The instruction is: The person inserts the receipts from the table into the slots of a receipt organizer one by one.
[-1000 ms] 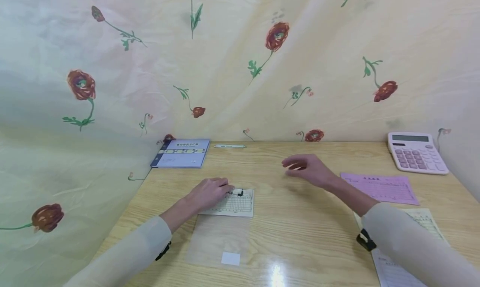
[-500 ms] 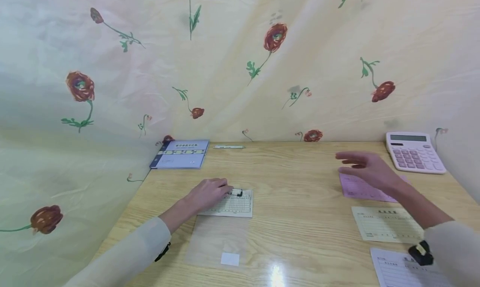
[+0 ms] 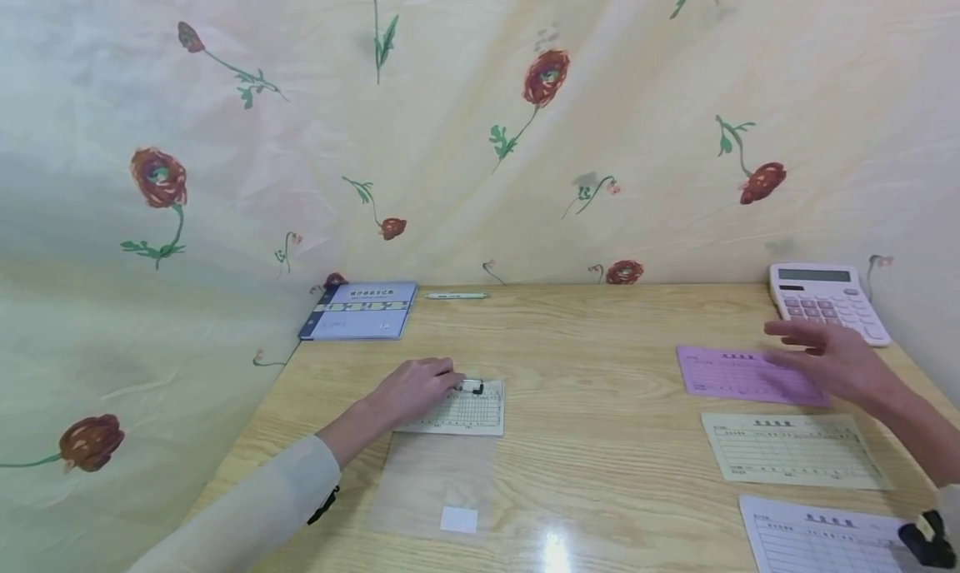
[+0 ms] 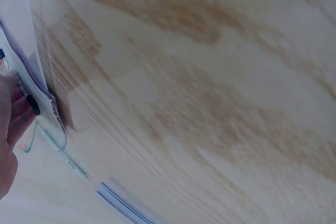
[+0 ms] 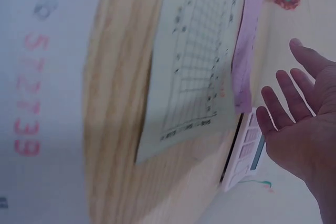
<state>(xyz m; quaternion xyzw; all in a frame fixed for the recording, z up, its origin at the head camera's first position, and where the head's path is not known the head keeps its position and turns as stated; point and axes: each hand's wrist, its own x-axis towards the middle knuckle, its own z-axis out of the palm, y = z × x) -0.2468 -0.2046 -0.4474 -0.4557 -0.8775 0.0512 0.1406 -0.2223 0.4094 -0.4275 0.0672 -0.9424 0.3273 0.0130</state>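
"Where's the left hand (image 3: 416, 392) from where you stand?"

"On the left part of the table (image 3: 592, 365), clamped on the clipped slips (image 3: 467, 413), thumb and fingers pinching them at the far edge, right beside the black clip (image 3: 478, 389)."

"And that see-through patch?"

"A clear sheet (image 3: 420, 477), running nearward from the slips' near edge. A small white label (image 3: 459, 520) sits on its near end. I can't tell whether the sheet goes underneath the slips."

"The right hand (image 3: 843, 371) holds nothing, I'd say."

"Agreed, the fingers are apart and loosely stretched, over the right end of the purple slip (image 3: 716, 376). I can't tell whether they touch it."

"What's around it?"

"The pink-and-white calculator (image 3: 825, 294) just beyond, at the far right. Nearer, a pale green slip (image 3: 795, 452), then a white slip (image 3: 810, 544) with red digits (image 5: 27, 98), nearest of the three."

"Far left, there's a blue book (image 3: 363, 313)."

"Yes, lying flat, with a pen (image 3: 455, 296) just right of it along the far edge."
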